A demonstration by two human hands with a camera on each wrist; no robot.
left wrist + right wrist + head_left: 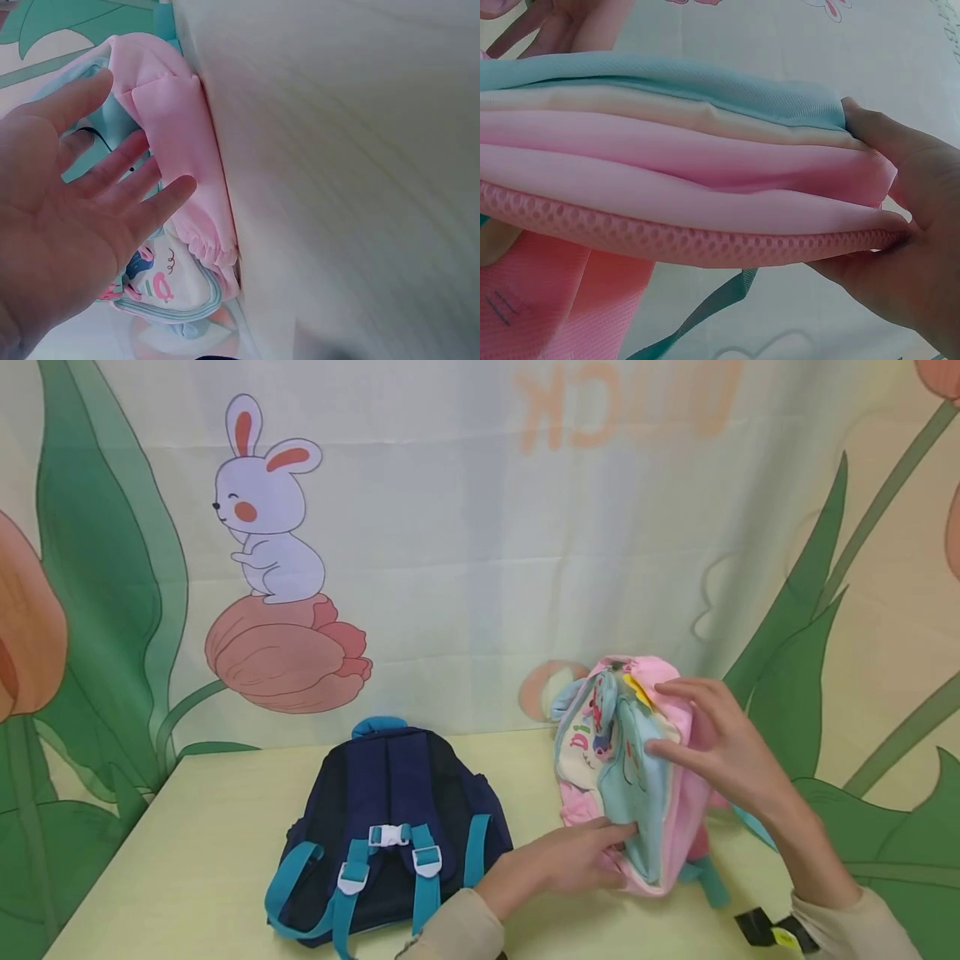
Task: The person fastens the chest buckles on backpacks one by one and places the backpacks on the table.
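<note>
Two bags on table (202, 843): pink bag (630, 785) upright twd R end, teal front (647, 810) angled L; dark bag (393, 793) to L of it, near but apart.

With R hand (712, 739), gripping pink bag high up, thumb & fingers on opp. sides, whole thickness between (clearest in R wrist view). With L hand (566, 860), reaching low across teal front; fingers spread, not curled round anything. Pressing or just brushing: can't tell.

Technique (judgement only): step in hand prob. = steadying/handling pink bag upright. Keep R grip high & snug, w/o crushing; cloth looks soft, likely to fold under hard squeeze. Use L flat & low, as light counter-support nr base. Avoid pushing low w/ slack top: risk of twist or tip. Turn w/ both hands tog., slowly. Mind small red/blue figure (600, 706) on front; may snag, fixing not clear.

Containers: pink bag — soft folds along side in R wrist view; mouth undone or closed, can't tell; contents not visible. Dark bag — back panel & teal straps (427, 897) twd head cam, white buckle (388, 836) apparently clipped across; contents hidden. Full or empty: no call on either.
</note>
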